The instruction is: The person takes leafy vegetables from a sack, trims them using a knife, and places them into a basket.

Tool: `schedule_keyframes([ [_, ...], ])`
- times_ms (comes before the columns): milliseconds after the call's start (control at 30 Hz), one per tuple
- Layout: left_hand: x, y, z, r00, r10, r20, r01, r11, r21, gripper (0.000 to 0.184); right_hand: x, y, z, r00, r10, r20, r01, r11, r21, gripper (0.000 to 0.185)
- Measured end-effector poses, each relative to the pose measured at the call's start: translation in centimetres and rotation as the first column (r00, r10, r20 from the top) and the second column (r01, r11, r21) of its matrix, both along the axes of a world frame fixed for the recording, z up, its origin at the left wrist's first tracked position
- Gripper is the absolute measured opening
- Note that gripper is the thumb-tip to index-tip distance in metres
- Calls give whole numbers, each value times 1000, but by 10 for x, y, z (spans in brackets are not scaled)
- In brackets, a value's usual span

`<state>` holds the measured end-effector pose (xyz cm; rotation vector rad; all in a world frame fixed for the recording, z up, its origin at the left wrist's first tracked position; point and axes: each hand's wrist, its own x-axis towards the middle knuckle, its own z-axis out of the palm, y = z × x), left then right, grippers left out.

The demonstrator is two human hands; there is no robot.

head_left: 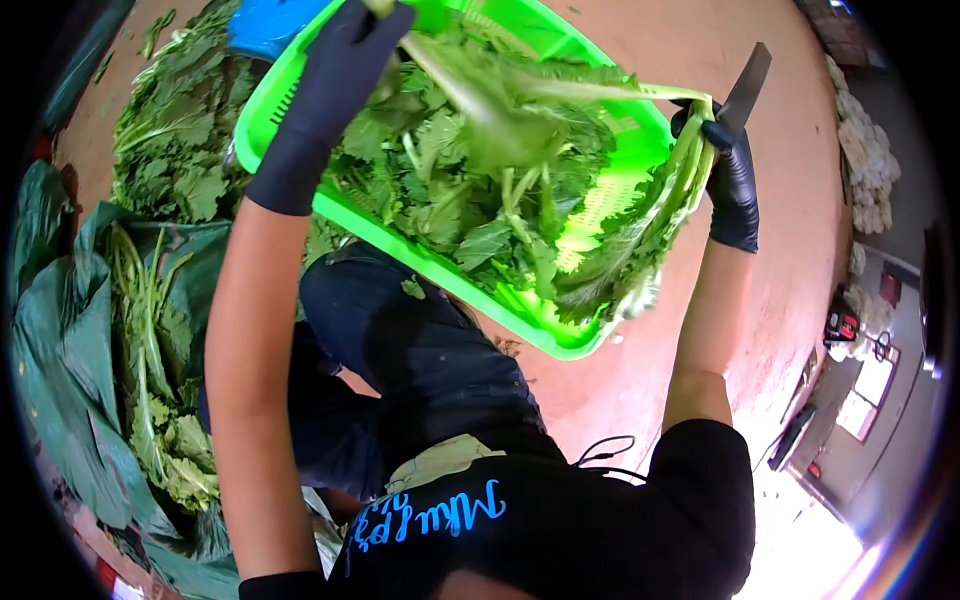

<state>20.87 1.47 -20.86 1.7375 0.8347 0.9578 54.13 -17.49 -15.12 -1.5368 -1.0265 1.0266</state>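
Note:
My left hand (350, 75), in a black glove, is closed round the stem end of a leafy green (470, 105) at the top of the view. Its pale stalk and leaves hang blurred over a bright green plastic basket (400, 245). My right hand (730, 170), gloved too, grips a knife (746, 88) with its blade pointing up. The same hand also holds a bunch of leafy green stalks (683, 180), whose leaves droop over the basket's right end. More cut leaves (430, 195) lie in the basket. The knife's handle is hidden in my fingers.
A heap of leafy greens (185, 150) lies on the floor at left, near a blue plastic item (272, 28). Below it, more greens (150, 370) rest on a dark green sheet (85, 340). My knee (385, 310) is beside the basket. White bundles (865, 160) line the right side.

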Motion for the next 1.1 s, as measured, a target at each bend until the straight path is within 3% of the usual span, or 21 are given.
schedule_keyframes([
  [133,-12,-12,-25,981,188,53,-142,871,-471,41,39,-11,16,990,-138,1,137,987,88,44],
  [200,-29,-5,-56,985,160,-58,-165,824,-541,40,52,-16,23,984,-178,16,171,967,191,44],
  [300,-31,-4,-107,981,95,-168,-122,980,-158,52,50,-18,34,986,-167,14,159,963,218,46],
  [333,-22,-20,-90,876,307,-372,-281,952,123,61,46,-18,34,986,-165,1,161,963,215,46],
  [400,-1,-45,-47,919,248,-306,-185,958,221,68,35,-12,33,997,-68,20,63,980,188,45],
  [500,35,-73,12,988,4,-154,58,918,392,71,9,-1,26,995,65,74,-75,987,144,48],
  [600,55,-79,37,984,-134,-115,174,854,490,71,-38,14,40,956,277,94,-286,953,103,49],
  [633,56,-78,38,972,-181,-150,230,860,455,72,-46,18,43,951,293,100,-301,951,70,48],
  [667,53,-80,43,933,-346,-99,359,914,187,64,-55,21,47,946,307,106,-312,949,37,47],
  [733,47,-79,62,796,-447,-409,341,889,-306,53,-82,28,56,965,206,162,-218,974,58,41],
  [800,41,-87,45,908,-264,-326,215,960,-178,49,-89,36,43,936,54,349,-94,990,100,35],
  [833,36,-92,37,946,-173,-275,142,981,-129,48,-94,37,46,950,26,310,-18,999,-27,32],
  [933,37,-100,23,975,-100,-201,130,981,144,50,-112,48,39,990,-9,140,4,999,38,31],
  [967,39,-100,21,974,-161,-160,197,950,241,61,-113,50,43,999,-10,34,12,999,-52,32],
  [1067,39,-112,21,965,-245,96,255,960,-113,73,-137,65,38,998,-57,-36,62,987,145,35],
  [1100,36,-113,21,972,-235,-3,231,958,-168,79,-143,68,35,997,-36,-67,44,991,128,39],
])
